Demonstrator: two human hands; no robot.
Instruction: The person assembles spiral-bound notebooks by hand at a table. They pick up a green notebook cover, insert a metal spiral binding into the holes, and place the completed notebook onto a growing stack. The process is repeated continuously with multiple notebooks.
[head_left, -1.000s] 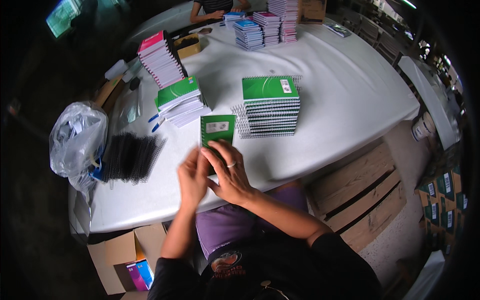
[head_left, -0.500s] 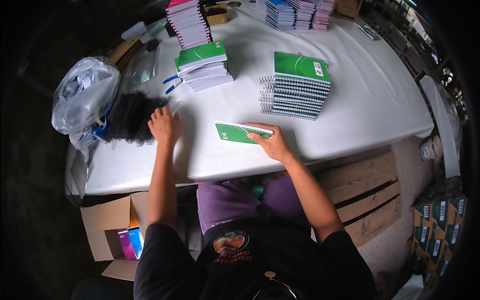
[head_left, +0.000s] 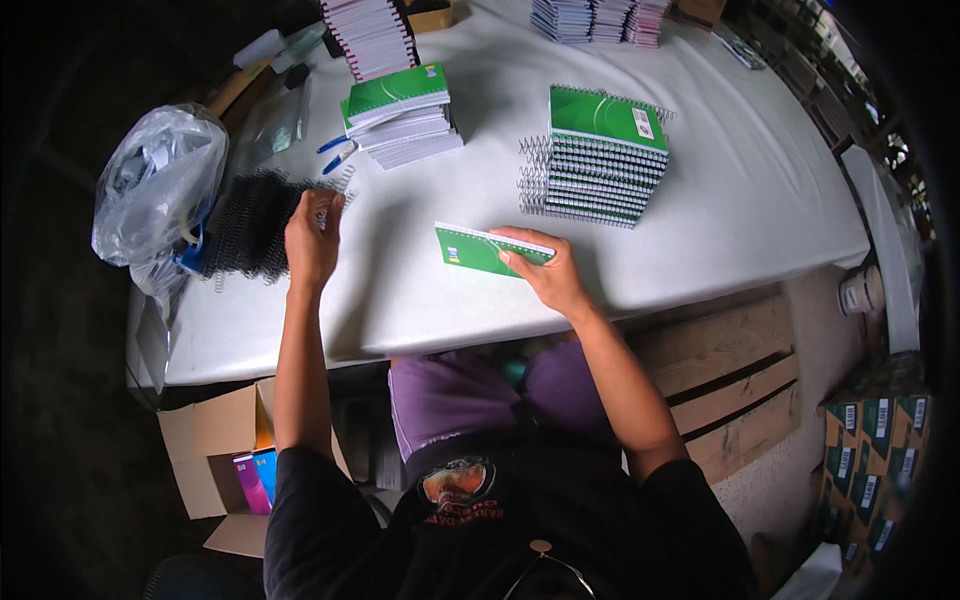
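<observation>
My right hand (head_left: 545, 270) grips a green-covered notebook (head_left: 470, 250) by its right end, thumb on the cover. A row of punched holes runs along the notebook's upper edge, with no coil in it. At the left, my left hand (head_left: 313, 240) is closed, its fingertips pinched on a thin spiral coil (head_left: 321, 217), mostly hidden by the fingers. Right beside it lies a heap of black spiral coils (head_left: 250, 225). Beyond my right hand stands a stack of green notebooks (head_left: 605, 165) with coils sticking out past their edges. Farther left is a stack of uncoiled green notebooks (head_left: 405, 115).
A clear plastic bag (head_left: 160, 185) sits at the table's left. Blue-and-white pens (head_left: 337, 158) lie by the uncoiled stack. Tall notebook piles (head_left: 370, 40) stand at the back. Below the table's front edge are an open cardboard box (head_left: 215, 425) and a wooden pallet (head_left: 735, 360).
My left hand has drawn slightly toward me and left, its fingers closing from over the coil heap. The notebook in my right hand has shifted a little; the whole view has tilted slightly.
</observation>
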